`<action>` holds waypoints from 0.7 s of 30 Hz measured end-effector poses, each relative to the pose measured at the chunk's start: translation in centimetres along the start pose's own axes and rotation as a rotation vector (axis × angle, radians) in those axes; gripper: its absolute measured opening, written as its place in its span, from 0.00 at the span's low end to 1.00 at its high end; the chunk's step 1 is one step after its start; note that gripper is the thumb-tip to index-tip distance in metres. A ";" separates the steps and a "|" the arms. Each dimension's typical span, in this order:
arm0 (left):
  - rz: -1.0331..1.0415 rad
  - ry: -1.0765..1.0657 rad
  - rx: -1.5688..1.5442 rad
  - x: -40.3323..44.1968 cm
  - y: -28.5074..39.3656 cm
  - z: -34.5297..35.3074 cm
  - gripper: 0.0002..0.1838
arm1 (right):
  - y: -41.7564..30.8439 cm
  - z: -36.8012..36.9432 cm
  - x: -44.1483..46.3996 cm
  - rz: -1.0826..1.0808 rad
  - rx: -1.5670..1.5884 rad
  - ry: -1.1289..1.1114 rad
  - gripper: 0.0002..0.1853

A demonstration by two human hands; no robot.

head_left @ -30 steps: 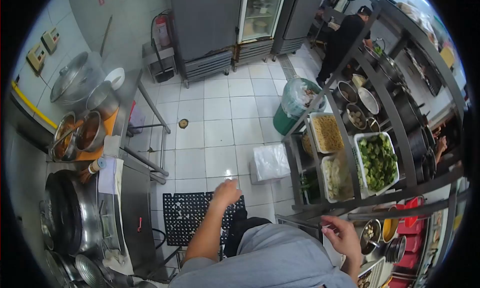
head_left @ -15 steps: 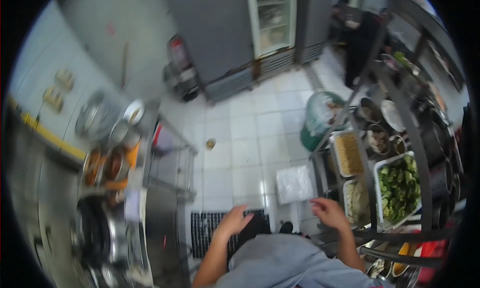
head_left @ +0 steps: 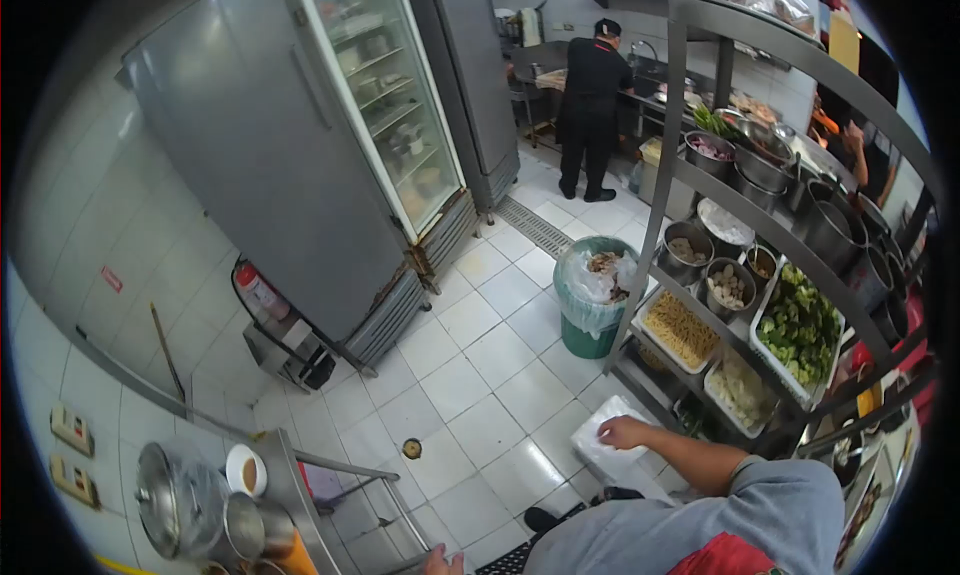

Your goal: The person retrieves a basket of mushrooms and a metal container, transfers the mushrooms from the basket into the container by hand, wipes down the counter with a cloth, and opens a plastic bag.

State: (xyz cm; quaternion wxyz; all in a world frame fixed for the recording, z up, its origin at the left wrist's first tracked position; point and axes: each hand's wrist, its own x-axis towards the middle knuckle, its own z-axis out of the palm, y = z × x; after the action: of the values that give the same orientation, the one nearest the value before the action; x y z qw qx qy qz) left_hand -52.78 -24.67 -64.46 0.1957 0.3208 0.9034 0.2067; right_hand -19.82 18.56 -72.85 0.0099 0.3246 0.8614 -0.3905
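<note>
My right hand (head_left: 624, 433) hangs over a white plastic-wrapped package (head_left: 590, 437) low by the shelf rack. Its fingers are loosely bent, and nothing shows in them; whether they touch the package I cannot tell. At the bottom edge is my left hand (head_left: 442, 562), largely cut off by the frame. Its visible fingers are apart, with nothing seen in them, close to a metal stand (head_left: 385, 520).
On the right, a metal rack (head_left: 672, 125) bears trays of noodles (head_left: 680, 327) and chopped greens (head_left: 798, 325). A green bin (head_left: 588, 340) stands beside it. Tall fridges (head_left: 270, 165) line the back. A person in black (head_left: 595, 105) stands farther off.
My view has lifted and turned, bringing the person at the back into clear sight. My right hand now overlaps the white package; my left hand has dropped to the bottom edge.
</note>
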 end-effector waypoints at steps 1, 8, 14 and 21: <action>-0.088 -0.114 0.011 2.8 0.9 -3.1 0.33 | 2.7 0.9 -0.4 0.059 0.046 0.011 0.14; 0.217 0.021 -0.047 21.3 12.4 -9.0 0.31 | 18.7 8.7 -3.1 0.123 -0.486 -0.145 0.11; 0.367 -0.197 -0.150 36.0 20.8 -3.7 0.29 | 28.0 15.8 5.9 0.033 -0.372 -0.156 0.13; -0.261 -0.507 0.298 48.3 1.6 7.4 0.25 | 19.2 2.4 21.7 0.596 0.368 0.140 0.15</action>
State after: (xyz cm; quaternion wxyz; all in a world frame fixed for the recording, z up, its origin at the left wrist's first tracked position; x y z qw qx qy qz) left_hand -83.10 10.22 -80.50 0.3903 0.2683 0.8798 -0.0410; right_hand -26.69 38.18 -93.19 0.0056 0.5840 0.6425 -0.4960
